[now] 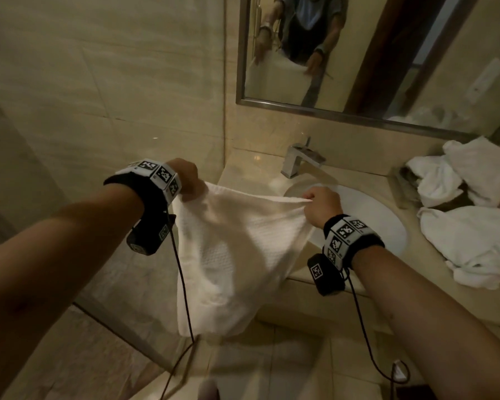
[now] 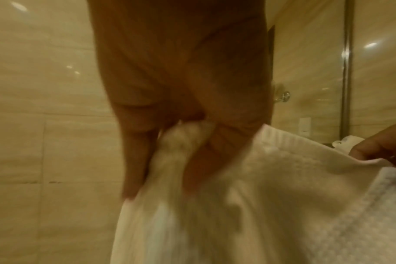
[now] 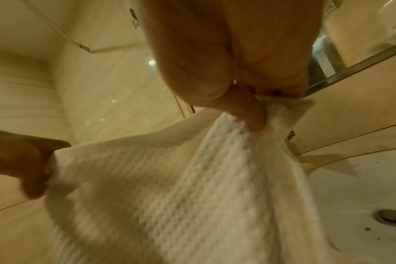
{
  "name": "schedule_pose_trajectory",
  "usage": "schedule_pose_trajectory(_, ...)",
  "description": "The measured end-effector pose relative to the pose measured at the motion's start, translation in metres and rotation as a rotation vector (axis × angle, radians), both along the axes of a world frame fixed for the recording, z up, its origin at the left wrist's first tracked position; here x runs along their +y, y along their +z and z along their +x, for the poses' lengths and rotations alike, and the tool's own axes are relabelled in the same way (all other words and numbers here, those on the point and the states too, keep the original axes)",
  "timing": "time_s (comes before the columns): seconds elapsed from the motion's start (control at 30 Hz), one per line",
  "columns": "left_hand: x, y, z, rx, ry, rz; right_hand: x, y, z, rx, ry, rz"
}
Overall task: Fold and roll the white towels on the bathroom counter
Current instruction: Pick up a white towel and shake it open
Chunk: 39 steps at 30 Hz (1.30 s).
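Fingers of left hand curled tight, pinching one top corner of the white towel; fingers of right hand likewise bunched round the other top corner. Held in the air, clear of any surface, just left of the sink, top edge sagging between the two grips, body hanging down past the front lip of the counter toward the floor. Waffle weave plain in the right wrist view; lower corners not spread, some cloth gathered under each grip.

Likely trouble, as a judgement: uneven fold if the gathered corners go down as they are, edges then failing to meet. Sagging middle apt to crease once laid flat. Lower hem, hanging low, apt to catch the counter's front lip on the way up. Right-hand side apt to drop into the basin, wet or gritty, specks showing near the drain.

Further right of the sink, crumpled towels heaped on the counter, leaving little flat room for folding; faucet just behind the sink, mirror above it.
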<state>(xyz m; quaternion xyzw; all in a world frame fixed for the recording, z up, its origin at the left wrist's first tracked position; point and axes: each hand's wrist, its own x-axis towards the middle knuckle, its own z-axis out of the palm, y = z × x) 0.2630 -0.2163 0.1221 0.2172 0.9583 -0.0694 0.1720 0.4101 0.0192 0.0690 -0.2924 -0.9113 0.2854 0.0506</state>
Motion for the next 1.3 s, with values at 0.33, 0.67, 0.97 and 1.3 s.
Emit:
schedule_pose_trajectory(0.33,0.027,-0.007,-0.040,0.205,-0.041,0.113,0.014,-0.011,-0.038,0.285,-0.384,0.151)
schedule_pose_trajectory(0.67,0.061,-0.034,-0.104,0.666,-0.446,0.335,0.044,-0.026,-0.088,0.353,-0.511,0.034)
schedule_pose_trajectory(0.97,0.088,-0.095,-0.168,0.200,-0.078,0.055,0.078,-0.089,-0.160,0.303,-0.472,-0.137)
schedule_pose_trajectory(1.3,0.152,-0.078,-0.255,0.248,0.243,0.391,0.137,-0.089,-0.270,0.419,-0.429,-0.412)
